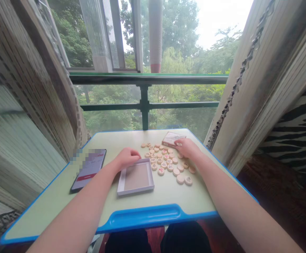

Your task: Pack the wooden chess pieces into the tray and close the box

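My left hand (126, 158) is closed at the far left corner of a shallow, open white box tray (119, 188); its curled fingers meet the rim. Nothing lies inside the tray. Farther back on the right, my right hand (188, 148) has its fingers bent against the near right corner of a printed box lid (171, 138), which lies printed side up. Between the hands spread many round wooden xiangqi pieces (166, 156), some showing red or dark characters, others blank side up. A few pieces sit beside and partly under my right hand.
A phone (91, 170) lies left of my left forearm, its screen lit. The pale folding table (168, 198) has a blue rim with a moulded trough (144, 213) at the near edge. Behind it stand a dark railing (144, 105) and window; curtains (237, 88) hang on both sides.
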Motion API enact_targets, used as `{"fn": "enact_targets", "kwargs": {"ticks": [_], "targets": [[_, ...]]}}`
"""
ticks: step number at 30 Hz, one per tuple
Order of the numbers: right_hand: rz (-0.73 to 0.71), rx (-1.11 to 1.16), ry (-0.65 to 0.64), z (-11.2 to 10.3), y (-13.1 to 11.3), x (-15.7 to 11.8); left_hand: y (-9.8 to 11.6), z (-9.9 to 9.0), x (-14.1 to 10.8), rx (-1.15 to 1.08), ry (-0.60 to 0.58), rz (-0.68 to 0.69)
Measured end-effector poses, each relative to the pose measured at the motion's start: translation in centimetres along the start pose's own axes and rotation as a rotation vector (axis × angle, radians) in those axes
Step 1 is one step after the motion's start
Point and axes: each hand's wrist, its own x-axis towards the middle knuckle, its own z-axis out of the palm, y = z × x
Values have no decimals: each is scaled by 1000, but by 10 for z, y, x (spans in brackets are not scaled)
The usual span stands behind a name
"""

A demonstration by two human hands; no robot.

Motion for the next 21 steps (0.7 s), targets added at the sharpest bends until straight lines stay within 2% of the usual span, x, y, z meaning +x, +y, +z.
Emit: {"fn": "enact_targets", "kwargs": {"ticks": [3, 5, 7, 10, 13, 16, 18, 21], "targets": [[39, 23, 49, 0, -3, 0, 1, 0, 0, 12, 10, -9], [15, 72, 110, -2, -7, -1, 2, -1, 1, 9, 65, -8], [-64, 141, 202, -4, -14, -4, 4, -2, 2, -3, 168, 13], [-315, 276, 400, -8, -31, -12, 9, -3, 3, -132, 299, 53], [-604, 410, 563, -11, -49, -23, 17, -3, 1, -360, 261, 69], [-789, 443, 577, -13, -63, -33, 25, -3, -1, -550, 129, 118], [-816, 453, 572, -13, -66, -35, 27, -4, -1, -644, 116, 141], [-759, 452, 577, -13, -64, -33, 17, -12, 5, -724, 217, 137]]}}
